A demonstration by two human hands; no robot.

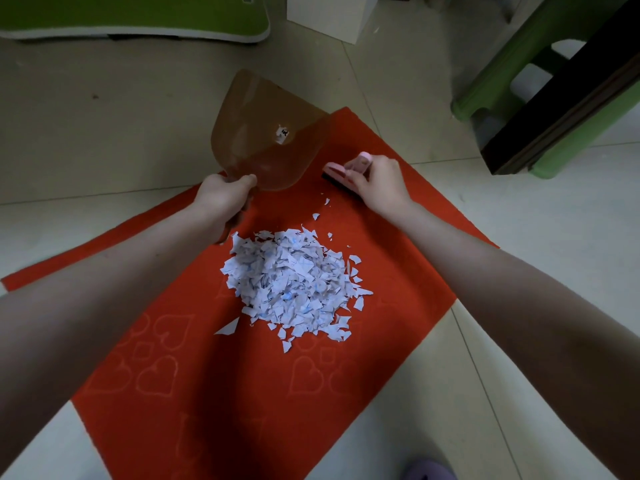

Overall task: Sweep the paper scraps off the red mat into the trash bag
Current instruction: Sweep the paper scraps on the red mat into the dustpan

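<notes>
A heap of white paper scraps [294,282] lies in the middle of the red mat [173,393], with a few loose bits around it. My left hand [225,199] grips the handle of a translucent brown dustpan [266,133], held tilted up beyond the heap; one scrap sticks inside it. My right hand [377,185] holds a small pink brush [343,169] with dark bristles, resting on the mat just beyond the heap, to its right. No trash bag is in view.
The mat lies on a pale tiled floor [519,306]. A green plastic stool [512,81] and a dark wooden furniture leg [568,98] stand at the upper right. A green board [138,15] and a white box [329,15] are at the top. A purple slipper [429,471] shows at the bottom.
</notes>
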